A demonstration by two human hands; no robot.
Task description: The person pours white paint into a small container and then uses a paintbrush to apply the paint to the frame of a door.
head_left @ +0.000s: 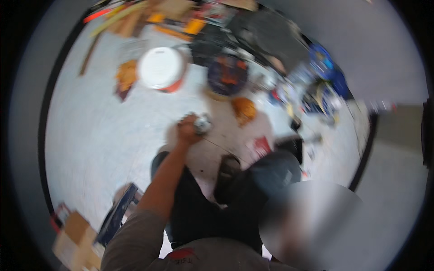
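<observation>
My left arm stretched straight forward and down, grey sleeve at shoulder, left hand (186,129) curled into a closed grip, my right hand unseen

White bucket (160,67), cardboard box (77,241)

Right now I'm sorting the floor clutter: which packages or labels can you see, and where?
Bucket: upper left, round, white lid, orange body.
Cardboard box: lower left, brown, open.
Red packet: right of the left hand, flat.
Blue carton: beside the box, long, dark.
</observation>
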